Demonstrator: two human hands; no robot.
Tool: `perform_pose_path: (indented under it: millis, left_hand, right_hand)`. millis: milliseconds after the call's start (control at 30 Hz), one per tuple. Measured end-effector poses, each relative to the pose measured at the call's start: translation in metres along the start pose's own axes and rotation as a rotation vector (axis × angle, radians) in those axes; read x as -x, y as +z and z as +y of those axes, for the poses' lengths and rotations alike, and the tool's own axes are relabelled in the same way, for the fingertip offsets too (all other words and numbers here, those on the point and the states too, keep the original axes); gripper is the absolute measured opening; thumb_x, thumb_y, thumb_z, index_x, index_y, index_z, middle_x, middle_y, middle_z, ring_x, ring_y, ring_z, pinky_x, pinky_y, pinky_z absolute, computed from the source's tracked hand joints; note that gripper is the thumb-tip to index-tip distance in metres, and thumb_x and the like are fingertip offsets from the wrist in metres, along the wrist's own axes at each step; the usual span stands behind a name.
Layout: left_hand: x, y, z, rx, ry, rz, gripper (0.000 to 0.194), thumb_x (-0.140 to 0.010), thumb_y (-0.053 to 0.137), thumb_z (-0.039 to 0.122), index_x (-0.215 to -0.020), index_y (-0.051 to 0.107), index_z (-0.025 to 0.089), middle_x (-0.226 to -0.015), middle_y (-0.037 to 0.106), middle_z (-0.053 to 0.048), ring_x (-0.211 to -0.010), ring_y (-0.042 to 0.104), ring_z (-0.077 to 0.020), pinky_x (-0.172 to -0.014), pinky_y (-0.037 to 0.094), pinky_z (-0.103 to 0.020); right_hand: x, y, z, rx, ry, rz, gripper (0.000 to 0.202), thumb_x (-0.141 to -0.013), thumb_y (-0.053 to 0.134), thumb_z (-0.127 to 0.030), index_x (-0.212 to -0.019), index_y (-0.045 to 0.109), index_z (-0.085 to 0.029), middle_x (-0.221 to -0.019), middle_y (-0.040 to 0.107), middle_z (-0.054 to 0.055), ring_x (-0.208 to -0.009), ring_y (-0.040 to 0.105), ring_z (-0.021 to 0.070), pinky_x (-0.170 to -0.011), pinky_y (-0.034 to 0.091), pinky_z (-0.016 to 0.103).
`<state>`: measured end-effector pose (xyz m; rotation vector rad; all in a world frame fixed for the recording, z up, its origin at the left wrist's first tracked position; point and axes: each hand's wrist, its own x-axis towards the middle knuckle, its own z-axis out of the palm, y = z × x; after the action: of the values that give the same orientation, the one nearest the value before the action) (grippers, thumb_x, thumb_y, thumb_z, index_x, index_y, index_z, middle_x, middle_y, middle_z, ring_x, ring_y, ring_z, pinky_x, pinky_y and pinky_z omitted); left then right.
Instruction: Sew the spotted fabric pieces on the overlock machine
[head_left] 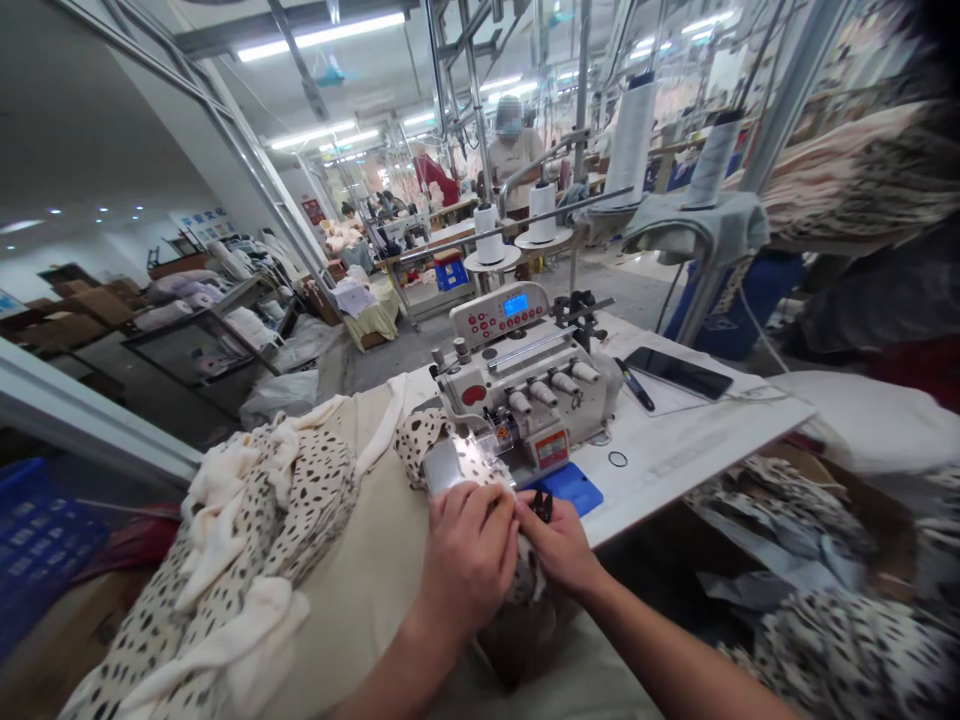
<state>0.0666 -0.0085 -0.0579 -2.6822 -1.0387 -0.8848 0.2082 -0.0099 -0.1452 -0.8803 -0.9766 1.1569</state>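
Observation:
In front of me is a white overlock sewing machine (525, 385) with a lit blue display and its lamp shining on the needle area. A cream fabric with black spots (421, 440) lies at the machine and hangs down below my hands. My left hand (471, 545) has its fingers closed on this fabric just before the needle plate. My right hand (556, 540) pinches the fabric edge beside the left fingertips. Small black thread snips (541, 506) show at the right hand's fingers, apparently held within that hand.
Stacked spotted fabric pieces (300, 490) cover the left of the table. A phone (679, 373), a dark pen-like tool (634, 386), a black ring (617, 459) and a blue pad (574, 488) lie right. Thread cones (630, 140) stand behind. A co-worker (514, 140) is farther back.

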Motion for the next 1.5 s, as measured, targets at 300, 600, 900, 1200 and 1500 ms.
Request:
perform_pose_path:
  millis: [300, 600, 900, 1200, 1500]
  left_hand:
    - [0.000, 0.000, -0.003, 0.009, -0.009, 0.003, 0.027, -0.089, 0.060, 0.018, -0.116, 0.065, 0.020, -0.114, 0.067, -0.009, -0.107, 0.057, -0.0268, -0.096, 0.041, -0.047]
    - [0.009, 0.004, -0.017, 0.114, -0.130, 0.108, 0.018, -0.090, 0.059, 0.015, -0.106, 0.066, 0.021, -0.112, 0.066, -0.008, -0.116, 0.057, -0.0250, -0.103, 0.044, -0.046]
    - [0.009, 0.004, -0.021, 0.157, -0.125, 0.129, 0.017, -0.090, 0.060, 0.016, -0.103, 0.068, 0.023, -0.110, 0.068, -0.007, -0.114, 0.060, -0.0242, -0.103, 0.046, -0.047]
    - [0.008, 0.003, -0.021, 0.142, -0.111, 0.120, 0.015, -0.089, 0.060, 0.015, -0.101, 0.067, 0.022, -0.109, 0.067, -0.007, -0.115, 0.059, -0.0249, -0.103, 0.046, -0.047]
    - [0.002, 0.002, -0.010, 0.110, -0.090, 0.097, 0.018, -0.090, 0.058, 0.014, -0.105, 0.067, 0.020, -0.109, 0.065, -0.009, -0.107, 0.059, -0.0240, -0.097, 0.047, -0.044]
  right_hand:
    - [-0.001, 0.000, -0.002, 0.043, 0.001, 0.008, 0.037, -0.085, 0.069, -0.054, -0.082, 0.071, -0.017, -0.077, 0.071, 0.005, -0.074, 0.063, 0.0199, -0.075, 0.052, 0.032]
    - [-0.001, -0.002, -0.028, 0.329, -0.058, -0.075, 0.006, -0.071, 0.068, -0.021, -0.067, 0.065, -0.018, -0.068, 0.062, 0.000, -0.067, 0.053, 0.0159, -0.064, 0.044, 0.025]
    - [0.038, -0.047, -0.063, 0.158, 0.443, -0.328, 0.027, -0.063, 0.054, -0.013, -0.081, 0.074, -0.017, -0.070, 0.070, 0.000, -0.060, 0.057, 0.0168, -0.055, 0.043, 0.024]
    - [0.015, -0.041, -0.056, 0.750, -0.204, -0.066, 0.017, -0.085, 0.066, -0.032, -0.095, 0.076, -0.024, -0.091, 0.076, 0.006, -0.083, 0.067, 0.0248, -0.079, 0.050, 0.035]
    - [0.003, -0.003, -0.027, 0.235, 0.006, -0.047, 0.041, -0.091, 0.059, -0.055, -0.072, 0.059, -0.019, -0.065, 0.054, -0.002, -0.061, 0.046, 0.0141, -0.059, 0.041, 0.025]
